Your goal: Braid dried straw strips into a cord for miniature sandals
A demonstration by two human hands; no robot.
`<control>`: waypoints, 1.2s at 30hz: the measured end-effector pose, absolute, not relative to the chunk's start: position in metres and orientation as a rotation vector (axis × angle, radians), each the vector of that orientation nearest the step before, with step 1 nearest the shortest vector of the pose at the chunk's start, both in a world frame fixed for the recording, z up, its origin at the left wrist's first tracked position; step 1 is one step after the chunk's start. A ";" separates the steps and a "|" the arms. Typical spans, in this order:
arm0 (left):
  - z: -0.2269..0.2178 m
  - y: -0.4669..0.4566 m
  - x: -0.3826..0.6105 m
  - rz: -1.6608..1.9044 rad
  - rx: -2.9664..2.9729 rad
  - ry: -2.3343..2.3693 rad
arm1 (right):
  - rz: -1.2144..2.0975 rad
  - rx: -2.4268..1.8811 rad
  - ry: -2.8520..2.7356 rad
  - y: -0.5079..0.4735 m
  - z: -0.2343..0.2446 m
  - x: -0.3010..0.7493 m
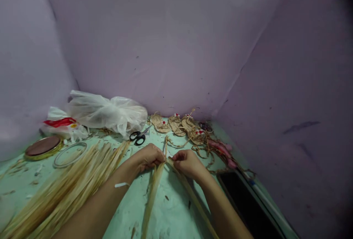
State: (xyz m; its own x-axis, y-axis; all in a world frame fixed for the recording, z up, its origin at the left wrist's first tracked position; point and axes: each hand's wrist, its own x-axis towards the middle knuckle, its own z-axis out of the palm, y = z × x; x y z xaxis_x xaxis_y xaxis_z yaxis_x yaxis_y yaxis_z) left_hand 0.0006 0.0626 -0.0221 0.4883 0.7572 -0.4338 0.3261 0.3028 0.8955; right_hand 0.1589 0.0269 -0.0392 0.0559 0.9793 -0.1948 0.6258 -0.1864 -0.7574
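My left hand (147, 158) and my right hand (187, 162) meet over the pale green table (171, 213), both pinched shut on long dry straw strips (154, 191). One strip runs from the left hand down toward me. Another strip (193, 198) slants from the right hand to the lower right. A short end sticks up between the two hands. A big bundle of loose straw (71, 187) lies to the left of my left arm.
Black-handled scissors (138, 136) lie just beyond my hands. Small woven straw sandals (179, 124) sit by the back wall, with pink items (222, 150) to their right. Clear plastic bags (107, 112), a round tin lid (42, 147) and a ring (69, 153) are at the left. A dark flat object (245, 202) lies at the right.
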 end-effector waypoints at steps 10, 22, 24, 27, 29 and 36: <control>-0.018 0.063 0.002 0.331 1.268 1.133 | 1.222 -1.726 -1.527 0.019 -0.022 0.155; -0.017 0.061 0.002 0.328 1.292 1.153 | 1.550 -1.540 -1.320 0.016 -0.019 0.156; -0.017 0.060 0.002 0.339 1.307 1.157 | 1.628 -1.504 -1.247 0.015 -0.016 0.153; -0.017 0.061 0.002 0.346 1.300 1.150 | 1.722 -1.476 -1.125 0.013 -0.010 0.149; -0.017 0.060 0.003 0.341 1.291 1.146 | 1.771 -1.460 -1.050 0.012 -0.007 0.148; -0.017 0.060 0.003 0.342 1.322 1.139 | 1.768 -1.460 -0.873 0.013 -0.012 0.142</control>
State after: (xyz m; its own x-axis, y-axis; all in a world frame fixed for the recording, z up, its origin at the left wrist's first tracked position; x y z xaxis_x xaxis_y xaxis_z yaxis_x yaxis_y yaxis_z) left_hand 0.0034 0.0601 -0.0167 0.4603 0.7624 -0.4547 0.3862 0.2892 0.8759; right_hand 0.1419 0.0130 -0.0116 -0.1453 0.8329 -0.5341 -0.0821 -0.5481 -0.8324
